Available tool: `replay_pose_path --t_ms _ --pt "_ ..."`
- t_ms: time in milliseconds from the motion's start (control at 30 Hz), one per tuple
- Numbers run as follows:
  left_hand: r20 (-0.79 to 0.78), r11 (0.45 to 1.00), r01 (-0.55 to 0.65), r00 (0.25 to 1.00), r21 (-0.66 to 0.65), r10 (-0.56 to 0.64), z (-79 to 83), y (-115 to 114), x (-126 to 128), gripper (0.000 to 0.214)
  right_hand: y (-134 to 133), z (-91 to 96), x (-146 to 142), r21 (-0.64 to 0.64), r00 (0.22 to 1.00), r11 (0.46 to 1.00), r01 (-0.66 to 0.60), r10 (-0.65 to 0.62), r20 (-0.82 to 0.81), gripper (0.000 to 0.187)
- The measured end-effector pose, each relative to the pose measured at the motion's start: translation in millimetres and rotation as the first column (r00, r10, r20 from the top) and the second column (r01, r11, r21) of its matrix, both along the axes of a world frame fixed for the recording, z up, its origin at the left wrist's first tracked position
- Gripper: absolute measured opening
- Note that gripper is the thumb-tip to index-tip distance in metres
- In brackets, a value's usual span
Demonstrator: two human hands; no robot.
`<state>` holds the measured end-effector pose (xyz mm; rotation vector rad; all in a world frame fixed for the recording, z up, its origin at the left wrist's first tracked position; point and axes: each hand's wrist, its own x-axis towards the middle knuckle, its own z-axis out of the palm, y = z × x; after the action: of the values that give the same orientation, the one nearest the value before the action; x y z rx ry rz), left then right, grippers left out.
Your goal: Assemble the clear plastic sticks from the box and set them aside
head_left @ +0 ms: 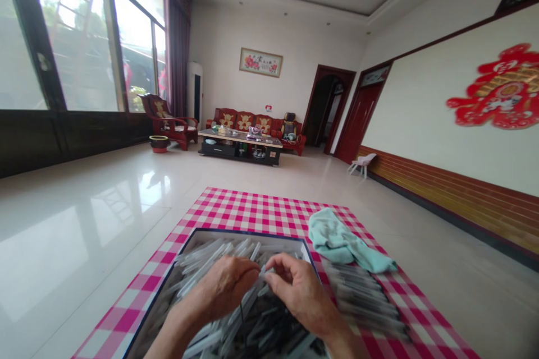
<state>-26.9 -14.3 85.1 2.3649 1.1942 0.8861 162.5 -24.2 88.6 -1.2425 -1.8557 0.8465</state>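
Both hands meet over a dark-rimmed box (pixel 309 252) holding many clear, pen-like plastic tubes (pixel 202 263) and black slender pieces (pixel 273 322). My left hand (pixel 231 283) is closed, its fingertips pinched at a small pale translucent piece (pixel 263 271); a thin dark line hangs below that hand, too blurred to name. My right hand (pixel 297 289) curls thumb and forefinger around the other side of the same piece. To the right of the box lies a row of clear tubes with dark ends (pixel 366 297), blurred. Above that row rests a mint-green cloth (pixel 341 241).
Box, row and cloth are on a table with a pink-and-white checked cover (pixel 248 202). Farther off across the tiled floor (pixel 126 202) stand a low coffee table (pixel 238 148), a wooden sofa (pixel 229 118), an armchair (pixel 168 123), a flowerpot (pixel 159 145) and a small chair (pixel 362 164).
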Motion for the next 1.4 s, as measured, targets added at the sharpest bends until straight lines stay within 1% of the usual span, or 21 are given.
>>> replay_pose_path --t_ms 33,100,167,267,333,400,467,567,633,700,767,833,867,933,1000,1067,1133,1167,1233,1333,1400 --pt "0.012 0.997 0.053 0.999 -0.054 -0.052 1.2 -1.2 0.8 0.031 0.9 -1.6 -0.9 0.003 0.999 1.0 0.025 -0.024 -0.046 0.01" --pt "0.037 0.983 0.124 0.992 -0.137 -0.12 2.7 -1.8 2.3 0.031 3.5 -5.0 -4.4 0.003 0.992 0.999 0.046 -0.046 -0.115 0.011" --pt "0.064 0.988 0.091 0.994 -0.128 -0.083 1.6 0.7 3.6 0.03 6.6 -8.7 -9.1 -0.001 0.984 0.998 0.07 -0.07 -0.166 0.014" --pt "0.053 0.998 -0.026 0.998 -0.05 0.029 -4.2 8.1 3.4 0.029 8.6 -15.4 -17.8 0.0 0.974 0.988 0.154 -0.152 -0.171 0.023" --pt "0.046 0.991 -0.129 0.99 -0.018 0.13 -7.8 12.9 1.4 0.03 6.4 -21.6 -24.8 0.026 0.984 0.986 0.163 -0.161 -0.083 0.02" --pt "0.056 0.976 -0.215 0.975 -0.021 0.216 -8.8 15.6 -1.2 0.032 1.6 -29.9 -32.2 0.062 0.991 0.991 0.115 -0.119 0.067 0.012" --pt "0.066 0.962 -0.27 0.96 -0.029 0.271 -7.6 16.1 -2.8 0.032 -4.4 -40.0 -39.0 0.083 0.967 0.993 0.08 -0.098 0.235 0.014" --pt "0.079 0.953 -0.303 0.95 0.003 0.301 -6.0 15.6 -2.5 0.03 -11.2 -54.5 -46.9 0.067 0.895 0.992 0.11 -0.128 0.427 0.015" --pt "0.087 0.954 -0.299 0.951 0.027 0.296 -7.5 16.2 -1.4 0.029 -12.4 -60.3 -50.6 0.021 0.867 0.99 0.141 -0.134 0.48 0.013" --pt "0.109 0.956 -0.293 0.951 0.02 0.289 -10.3 17.7 -0.4 0.028 -11.5 -62.3 -53.4 -0.016 0.854 0.988 0.155 -0.126 0.504 0.011" --pt "0.161 0.955 -0.295 0.941 -0.04 0.297 -13.0 19.5 0.2 0.029 -9.8 -61.9 -55.8 -0.035 0.84 0.987 0.155 -0.113 0.531 0.013" --pt "0.263 0.953 -0.254 0.92 -0.164 0.291 -14.3 20.9 0.7 0.03 -8.6 -60.4 -57.2 -0.038 0.828 0.988 0.153 -0.107 0.551 0.014" --pt "0.332 0.947 -0.209 0.899 -0.244 0.284 -14.4 21.3 0.9 0.03 -8.5 -59.3 -57.3 -0.032 0.827 0.987 0.157 -0.114 0.551 0.014" --pt "0.481 0.915 -0.085 0.829 -0.394 0.284 -14.0 21.8 1.0 0.03 -8.5 -55.5 -55.9 -0.01 0.852 0.987 0.162 -0.135 0.507 0.014" --pt "0.605 0.874 0.033 0.734 -0.486 0.308 -13.6 22.0 0.7 0.031 -8.0 -48.4 -51.7 -0.004 0.911 0.99 0.14 -0.127 0.393 0.017" --pt "0.685 0.843 0.12 0.648 -0.524 0.333 -13.6 22.0 0.0 0.035 -5.8 -38.2 -44.7 -0.017 0.967 0.994 0.111 -0.104 0.233 0.018" --pt "0.725 0.824 0.173 0.594 -0.539 0.349 -13.6 21.7 -0.5 0.037 -1.5 -27.0 -35.2 -0.049 0.993 0.993 0.104 -0.101 0.056 0.015" --pt "0.726 0.819 0.184 0.593 -0.543 0.348 -13.4 21.3 -0.4 0.037 1.1 -21.9 -29.7 -0.074 0.993 0.991 0.108 -0.111 -0.035 0.013" --pt "0.698 0.819 0.174 0.634 -0.547 0.331 -12.1 20.1 0.4 0.038 7.0 -13.9 -18.0 -0.138 0.966 0.984 0.115 -0.143 -0.215 0.012" --pt "0.618 0.823 0.127 0.725 -0.554 0.304 -8.9 17.2 3.1 0.047 15.1 -7.5 -1.6 -0.174 0.865 0.971 0.167 -0.229 -0.446 0.021" --pt "0.585 0.824 0.115 0.758 -0.554 0.288 -7.6 15.4 4.8 0.053 18.7 -5.6 6.3 -0.175 0.777 0.958 0.228 -0.287 -0.56 0.027"
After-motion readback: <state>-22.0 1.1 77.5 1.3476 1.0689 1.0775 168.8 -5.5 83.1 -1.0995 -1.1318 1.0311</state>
